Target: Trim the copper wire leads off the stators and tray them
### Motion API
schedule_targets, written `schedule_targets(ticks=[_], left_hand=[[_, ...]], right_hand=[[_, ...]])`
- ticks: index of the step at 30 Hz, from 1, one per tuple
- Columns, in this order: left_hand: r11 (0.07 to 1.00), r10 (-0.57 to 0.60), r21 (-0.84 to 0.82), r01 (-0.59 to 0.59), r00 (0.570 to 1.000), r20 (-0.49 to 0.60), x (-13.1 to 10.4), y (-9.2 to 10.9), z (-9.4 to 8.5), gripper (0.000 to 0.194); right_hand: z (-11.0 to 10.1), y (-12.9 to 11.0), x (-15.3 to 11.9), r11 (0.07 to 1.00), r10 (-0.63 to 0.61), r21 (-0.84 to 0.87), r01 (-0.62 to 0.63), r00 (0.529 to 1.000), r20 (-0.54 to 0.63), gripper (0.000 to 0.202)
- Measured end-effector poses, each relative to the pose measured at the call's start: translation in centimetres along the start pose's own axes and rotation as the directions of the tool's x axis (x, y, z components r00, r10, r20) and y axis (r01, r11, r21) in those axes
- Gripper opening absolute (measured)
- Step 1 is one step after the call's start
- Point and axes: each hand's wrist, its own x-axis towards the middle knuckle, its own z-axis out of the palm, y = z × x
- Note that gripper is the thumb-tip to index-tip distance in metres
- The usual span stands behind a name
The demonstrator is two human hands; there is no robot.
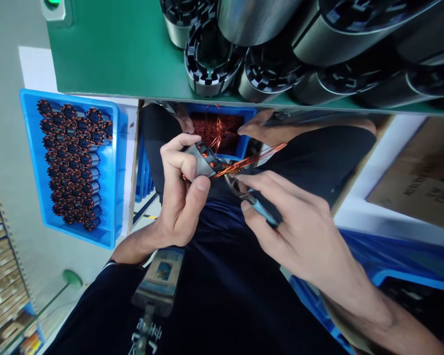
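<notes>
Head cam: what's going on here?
A person holds a small wound stator in the left hand over their lap. The right hand grips blue-handled cutters at the copper wire leads sticking out of it. A blue bin of copper scrap sits below, and a blue tray of stators to the left.

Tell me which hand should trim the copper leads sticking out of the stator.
Right. The right hand already holds the blue-handled cutters, tips beside the copper wire leads. The left hand is occupied gripping the stator, so it probably serves best holding it.
</notes>
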Motion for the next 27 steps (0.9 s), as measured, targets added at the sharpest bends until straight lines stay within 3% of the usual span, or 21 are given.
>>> schedule_targets(ticks=[3, 11, 16, 19, 21, 23, 25, 27], left_hand=[[0.993, 0.041, -0.108, -0.044, 0.999, -0.027, -0.1, -0.1, -0.3, 0.020], [0.998, 0.035, 0.042, -0.037, 0.998, 0.046, -0.3, 0.5, -0.8, 0.024], [1.000, 0.011, -0.001, -0.011, 0.997, 0.070, -0.3, 0.4, -0.9, 0.024], [0.994, 0.108, -0.023, -0.107, 0.993, 0.047, -0.2, -0.5, -0.6, 0.019], [0.980, 0.191, -0.047, -0.191, 0.981, 0.001, -0.4, -1.6, 0.0, 0.016], [0.980, 0.176, -0.088, -0.177, 0.984, -0.020, -0.7, -3.7, 1.2, 0.012], [0.988, 0.092, -0.120, -0.094, 0.996, -0.022, -1.3, -6.9, 2.9, 0.007], [0.992, -0.004, -0.123, -0.005, 0.997, -0.073, -1.8, -11.6, 5.2, 0.011]], right_hand=[[0.0, 0.1, 0.2, 1.000, -0.002, 0.006, 0.002, 1.000, 0.020, 0.044], [-0.2, -0.4, 0.8, 0.999, -0.002, 0.038, 0.000, 1.000, 0.028, 0.025], [0.0, -0.3, 0.6, 1.000, -0.001, 0.015, 0.002, 1.000, -0.011, 0.020], [0.6, 0.5, 0.0, 1.000, -0.023, -0.006, 0.023, 0.998, -0.066, 0.005], [1.4, 1.6, -0.1, 0.999, -0.041, -0.006, 0.040, 0.993, -0.110, 0.011], [2.3, 3.6, 0.3, 1.000, -0.025, 0.011, 0.027, 0.992, -0.123, 0.021], [3.7, 6.5, 1.4, 0.998, 0.042, 0.041, -0.039, 0.996, -0.077, 0.031], [5.4, 10.2, 3.2, 0.988, 0.142, 0.063, -0.144, 0.989, 0.032, 0.047]])
